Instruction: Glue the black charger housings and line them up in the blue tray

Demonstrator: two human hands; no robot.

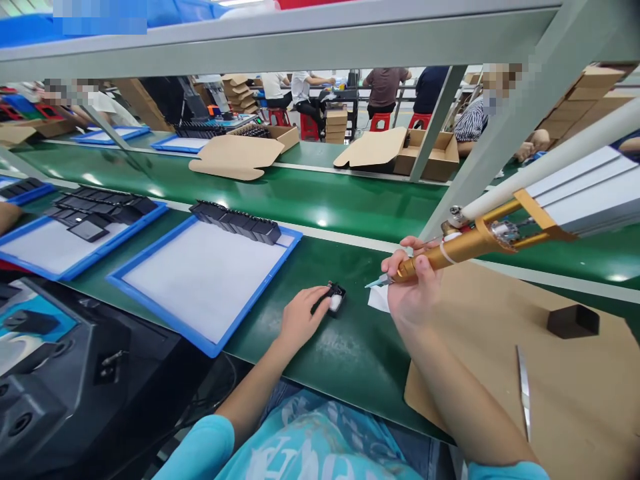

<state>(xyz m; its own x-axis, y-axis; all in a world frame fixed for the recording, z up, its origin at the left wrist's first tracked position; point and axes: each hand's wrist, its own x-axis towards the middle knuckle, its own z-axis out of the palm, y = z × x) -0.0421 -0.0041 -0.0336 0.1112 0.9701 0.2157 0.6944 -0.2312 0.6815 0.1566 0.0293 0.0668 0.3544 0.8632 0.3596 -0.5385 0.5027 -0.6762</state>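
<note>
My left hand (301, 315) is closed around the side of a small black plastic housing (341, 291) that lies on the green bench top. Something white shows inside it. In my right hand (414, 297) is a gold-coloured dispensing gun (457, 249), fingers and thumb wrapped round its barrel. The gun's pale blue needle nozzle (379, 281) points left toward the housing, and a gap separates the two. Beneath the nozzle lies a white scrap of paper (379, 299).
A blue-rimmed tray (206, 343) with a row of black housings (237, 222) stands to the left, beside another loaded tray (75, 270). On the right, a cardboard sheet (470, 373) bears tweezers (523, 390) and a black block (573, 321). A shelf frame crosses above; people sit beyond.
</note>
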